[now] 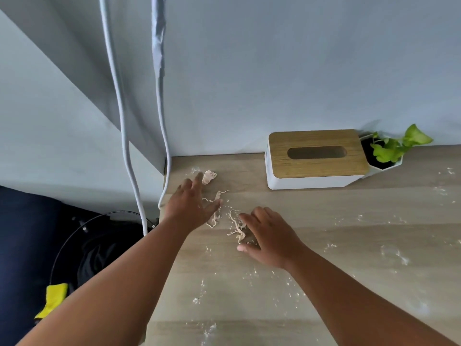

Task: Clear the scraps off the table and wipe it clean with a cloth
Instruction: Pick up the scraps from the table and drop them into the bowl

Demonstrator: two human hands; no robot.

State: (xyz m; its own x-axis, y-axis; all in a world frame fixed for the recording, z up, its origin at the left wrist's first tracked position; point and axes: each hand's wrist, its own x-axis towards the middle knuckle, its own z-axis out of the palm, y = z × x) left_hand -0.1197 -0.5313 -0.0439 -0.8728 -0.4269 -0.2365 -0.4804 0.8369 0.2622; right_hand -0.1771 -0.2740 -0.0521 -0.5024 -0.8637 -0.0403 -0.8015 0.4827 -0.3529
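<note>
Pale wood table (324,283), dusted with white crumbs, runs to the wall; a tissue box (315,158) and small plant (389,148) sit at the back. The left hand (192,208) and right hand (269,236) lie spread, fingers straight, holding nothing, flanking stringy scraps (237,226) near the left corner. Judged: gathering stage — next, sweep the strands together and pinch them up; the yellow cloth (53,298) waits off the table, lower left

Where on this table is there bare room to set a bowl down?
Barest: the strip in front of the tissue box, right of the right hand, though powder specks dust it. Crowded: the back-left corner, with both hands and the scraps.
</note>
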